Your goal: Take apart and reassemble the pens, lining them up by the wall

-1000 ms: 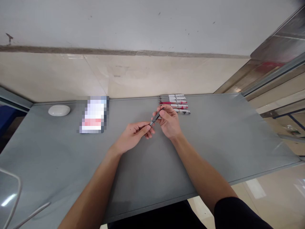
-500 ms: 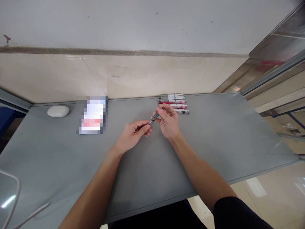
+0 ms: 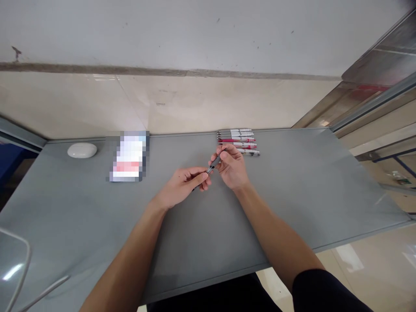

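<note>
Over the grey table, a slim dark grey pen slants between my two hands, with a shiny lighter section at its middle. My left hand is closed on its lower end, thumb on top; a dark tip shows below the fingers. My right hand pinches the upper dark part between thumb and fingers. Just behind the right hand lies a row of pens, white and grey with some red ones, side by side. That hand partly covers the nearest of them.
Toward the back left lie a phone-like object with a blurred bright screen and a white rounded mouse-like object. A pale cable curls at the front left corner. The tiled wall borders the table's far edge.
The pen has turned a little in my fingers, showing a smoother dark side and its lower tip. Both hands stay close together; the whole view has shifted slightly.
</note>
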